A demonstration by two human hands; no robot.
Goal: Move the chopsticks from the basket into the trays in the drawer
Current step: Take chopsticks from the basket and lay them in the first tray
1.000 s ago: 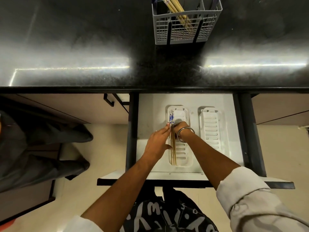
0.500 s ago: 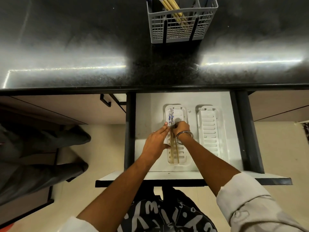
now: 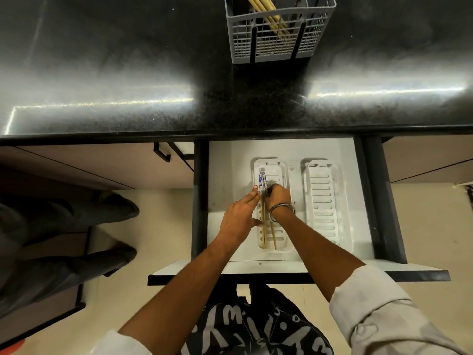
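Note:
A pair of wooden chopsticks (image 3: 263, 235) with blue-and-white patterned tops lies lengthwise in the left white slotted tray (image 3: 280, 175) of the open drawer (image 3: 225, 175). My left hand (image 3: 242, 215) rests flat on the tray's left side, fingertips touching the patterned ends. My right hand (image 3: 279, 197), with a metal bangle at the wrist, is curled over the chopsticks' middle, fingers pinching them. The right white tray (image 3: 323, 201) holds nothing. A grey wire basket (image 3: 279, 48) on the black counter holds several more wooden chopsticks (image 3: 266, 8).
The black stone counter (image 3: 128, 73) overhangs the drawer's back. Dark drawer rails (image 3: 376, 201) flank the drawer. A closed cabinet with a black handle (image 3: 163, 155) is at the left. Someone's dark trousers and shoes (image 3: 64, 226) stand on the floor at far left.
Both hands have stayed on the chopsticks in the left tray; the sticks' lower ends now lie slightly further apart. The view has shifted a little.

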